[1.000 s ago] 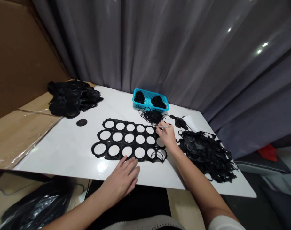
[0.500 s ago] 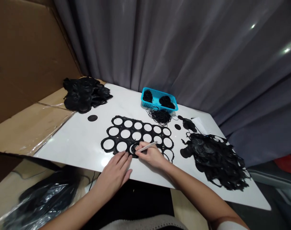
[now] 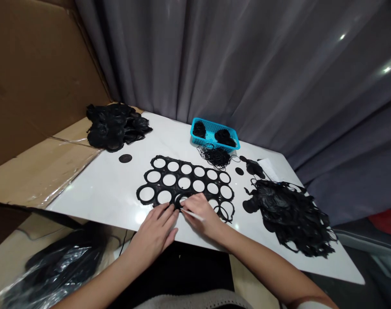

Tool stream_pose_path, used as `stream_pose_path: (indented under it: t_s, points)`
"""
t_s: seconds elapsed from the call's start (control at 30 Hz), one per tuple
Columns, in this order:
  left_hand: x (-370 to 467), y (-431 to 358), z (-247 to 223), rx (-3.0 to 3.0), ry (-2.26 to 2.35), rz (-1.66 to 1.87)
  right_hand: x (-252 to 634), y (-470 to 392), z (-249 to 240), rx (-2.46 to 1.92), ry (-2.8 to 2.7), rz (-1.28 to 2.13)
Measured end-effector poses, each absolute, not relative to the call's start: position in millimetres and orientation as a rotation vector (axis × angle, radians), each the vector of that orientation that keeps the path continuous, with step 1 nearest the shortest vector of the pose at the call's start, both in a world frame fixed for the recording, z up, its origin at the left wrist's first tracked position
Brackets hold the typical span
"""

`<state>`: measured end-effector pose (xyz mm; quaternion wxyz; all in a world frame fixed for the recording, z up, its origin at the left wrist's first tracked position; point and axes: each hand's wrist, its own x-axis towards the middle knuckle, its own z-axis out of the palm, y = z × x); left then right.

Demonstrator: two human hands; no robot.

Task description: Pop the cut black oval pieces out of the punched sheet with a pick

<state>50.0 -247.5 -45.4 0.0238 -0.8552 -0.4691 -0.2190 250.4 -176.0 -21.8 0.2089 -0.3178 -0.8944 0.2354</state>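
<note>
On the white table lies a black rubbery sheet (image 3: 191, 179) with rows of round holes. My left hand (image 3: 158, 225) rests palm down at its near edge, fingers stretched out, fingertips touching the rim by a front-row hole. My right hand (image 3: 203, 216) is closed round a slim white stick-like tool (image 3: 193, 214) beside those fingertips. Its fingers are at the same front-row hole, where a black ring edge (image 3: 179, 198) shows; the hand hides part of the hole and of the sheet. Right of it, a loose black ring strip (image 3: 227, 213) hangs over the front corner.
A blue basket (image 3: 206, 140) with black bundles stands at the back, thin black rings (image 3: 216, 157) heaped before it. Black scrap (image 3: 294, 216) is piled right, more black sheets (image 3: 116, 127) left. Black discs (image 3: 125, 158) and white paper (image 3: 269, 168) lie about. Cardboard (image 3: 41, 77) stands left.
My right hand has rolled over at the hole, and the white tool has swung from pointing up and right to pointing slightly down and right. My left hand stays almost in place.
</note>
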Motion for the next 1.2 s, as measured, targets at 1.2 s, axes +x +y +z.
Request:
stream_pose_path:
  t_s: [1.2]
  points:
    - [22, -264, -51, -2.418, -1.509, -0.59, 205, -148, -19, -0.916, -2.315, 1.03]
